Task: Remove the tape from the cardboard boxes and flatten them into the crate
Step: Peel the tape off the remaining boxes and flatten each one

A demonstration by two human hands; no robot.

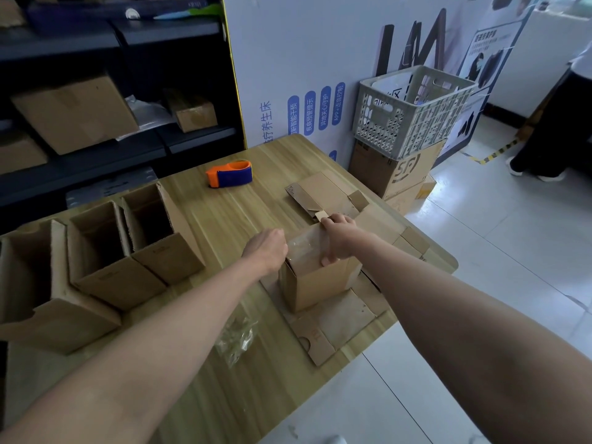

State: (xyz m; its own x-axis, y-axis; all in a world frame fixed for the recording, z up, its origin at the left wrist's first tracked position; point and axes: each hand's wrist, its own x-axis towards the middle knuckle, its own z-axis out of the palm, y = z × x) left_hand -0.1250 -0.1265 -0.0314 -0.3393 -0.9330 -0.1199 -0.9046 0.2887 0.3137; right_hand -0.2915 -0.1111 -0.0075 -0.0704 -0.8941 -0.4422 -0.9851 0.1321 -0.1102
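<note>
Pale wood-grain worktop (pixel 230 219) stands between dark shelves (pixel 96 145) and a printed board, and the grey crate (pixel 413 110) sits off its far right corner on stacked cartons (pixel 397 171), well apart from the work. Near the middle stands an upright box (pixel 320 283) with clear tape (pixel 304 248) across its top. The right hand (pixel 341 238) clamps that top, thumb on the near side and fingers over the far edge, probably to steady it. The left hand (pixel 267 251) is curled at the box's left edge where the tape ends. It seems to pinch the strip to peel it, though its fingertips are hidden.

Flattened cardboard (pixel 333 325) lies under and beyond the box, not yet in the crate. Three open boxes (pixel 105 251) wait to the left. A crumpled wad of clear tape (pixel 237 338) lies near the front edge, and a tape dispenser (pixel 229 174) rests farther back.
</note>
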